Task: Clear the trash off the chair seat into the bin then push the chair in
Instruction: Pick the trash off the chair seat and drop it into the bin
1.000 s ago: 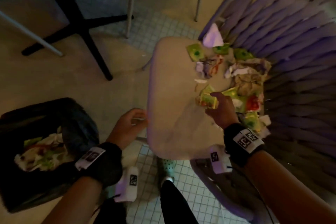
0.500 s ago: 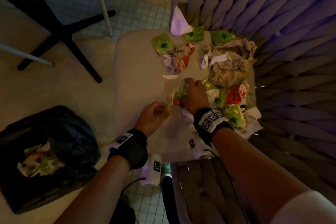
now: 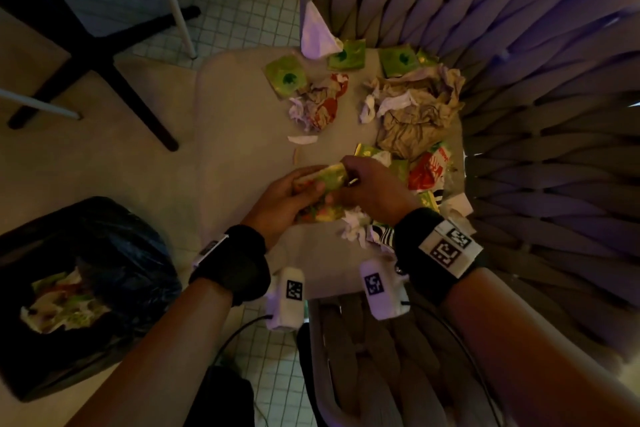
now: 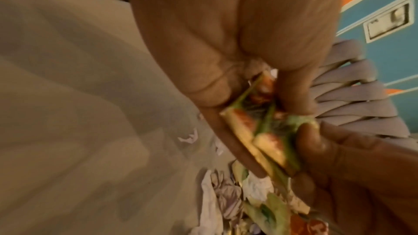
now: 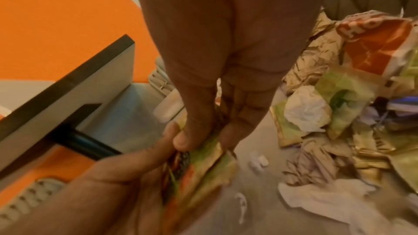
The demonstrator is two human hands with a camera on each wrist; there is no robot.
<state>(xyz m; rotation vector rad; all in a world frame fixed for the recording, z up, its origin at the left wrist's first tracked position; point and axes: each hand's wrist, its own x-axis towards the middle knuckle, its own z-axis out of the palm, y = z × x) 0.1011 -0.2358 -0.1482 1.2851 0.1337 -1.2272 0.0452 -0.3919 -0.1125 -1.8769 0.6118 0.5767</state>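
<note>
Trash on the chair seat (image 3: pixel 242 135), both hands on one green-and-yellow wrapper (image 3: pixel 322 180).
Left hand (image 3: pixel 280 198) and right hand (image 3: pixel 374 191) each curl fingers round that wrapper (held just above the cushion); crumpled brown paper (image 3: pixel 415 114) lies beyond the right fingertips, and the bin (image 3: pixel 114 246) sits well apart behind the left wrist.

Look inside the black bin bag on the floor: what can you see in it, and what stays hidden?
Inside the black bin bag, crumpled pale, green and red wrappers lie in the opening. The dark folds of the bag cover anything beneath or beside them, so how full it is cannot be told.
</note>
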